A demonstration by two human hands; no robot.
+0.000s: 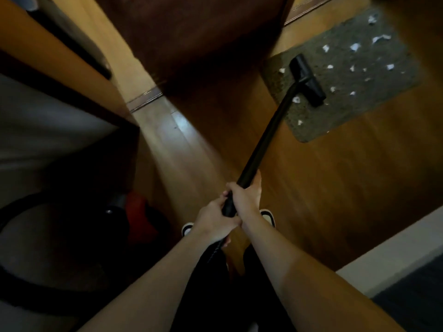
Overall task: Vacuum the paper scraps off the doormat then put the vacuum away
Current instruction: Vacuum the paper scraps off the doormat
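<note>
A grey-brown doormat (374, 75) lies on the wooden floor at the upper right, strewn with several white paper scraps (354, 47). The black vacuum wand (268, 137) runs from my hands up to its black floor head (308, 79), which sits on the mat's near-left part. My right hand (247, 196) grips the wand higher up. My left hand (215, 220) grips it just below, near where the ribbed hose starts.
The red and black vacuum body (134, 212) stands in shadow at the lower left, its hose (14, 209) looping round. A dark wooden door (191, 34) rises ahead, left of the mat. A wall (48, 130) is on the left, and a pale skirting (388, 255) at the lower right.
</note>
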